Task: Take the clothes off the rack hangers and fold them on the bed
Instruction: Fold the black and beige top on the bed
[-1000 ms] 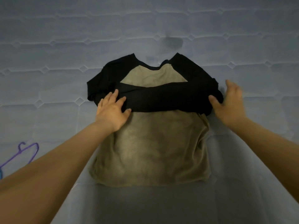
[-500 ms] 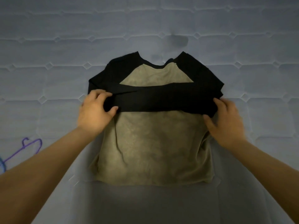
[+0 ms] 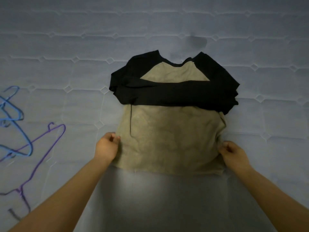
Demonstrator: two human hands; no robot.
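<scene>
A tan shirt [image 3: 170,139] with black sleeves lies flat on the bed [image 3: 150,34], neck away from me. Both black sleeves are folded across its chest in a dark band. My left hand [image 3: 107,149] pinches the shirt's left side edge near the bottom. At the right side edge my right hand [image 3: 232,154] grips the cloth, which bunches up just above the fingers.
A purple hanger [image 3: 41,153] and blue hangers [image 3: 15,121] lie on the quilted mattress at the far left. A dark spot [image 3: 198,42] marks the mattress beyond the shirt's collar.
Both hands have left the folded sleeves and slid down toward me along the shirt's sides. They now take hold of the lower side edges. More hangers show at the left.
</scene>
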